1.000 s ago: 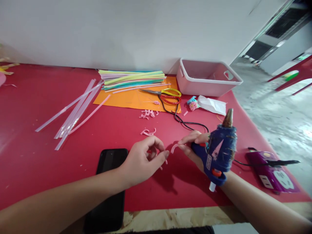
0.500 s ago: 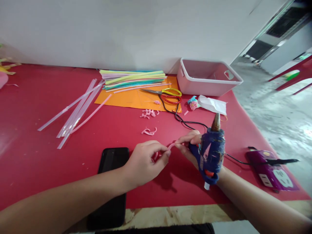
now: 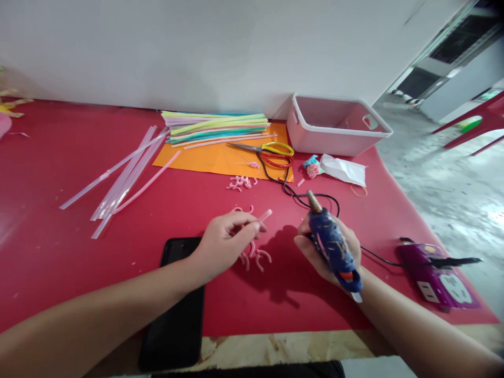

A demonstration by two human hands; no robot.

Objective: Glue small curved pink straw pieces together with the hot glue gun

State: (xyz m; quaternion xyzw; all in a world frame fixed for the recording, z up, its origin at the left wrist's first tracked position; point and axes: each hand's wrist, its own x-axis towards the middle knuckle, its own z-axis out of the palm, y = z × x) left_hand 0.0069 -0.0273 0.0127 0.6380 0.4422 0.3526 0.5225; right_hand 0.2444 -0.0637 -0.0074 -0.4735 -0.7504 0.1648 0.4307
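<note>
Between the thumb and fingers of my left hand [image 3: 226, 239] is a short pink pipe cleaner piece [image 3: 266, 215], its end pointing up and to the right. My right hand [image 3: 321, 257] is wrapped round a dark blue hot glue gun [image 3: 334, 244], whose metal nozzle tilts up and to the left, apart from the pink piece. Curled pink pipe cleaner pieces [image 3: 263, 258] lie on the red tabletop just below my left hand. Farther back sit a second few curled bits, partly hidden by my fingers, and a small pile of twisted pink pieces [image 3: 241, 182].
A black phone [image 3: 173, 320] lies under my left forearm. Behind are glue sticks [image 3: 126, 178], coloured pipe cleaners [image 3: 216, 128] on orange paper [image 3: 189, 163], scissors [image 3: 275, 152] and a pink basket [image 3: 338, 139]. A black cord [image 3: 303, 198] runs near the glue gun; a purple power box [image 3: 437, 275] stands right.
My hands have moved apart. The right hand has let go of the pink piece and grips the glue gun, now tilted leftward. The left hand keeps the piece, uncovering curled bits below.
</note>
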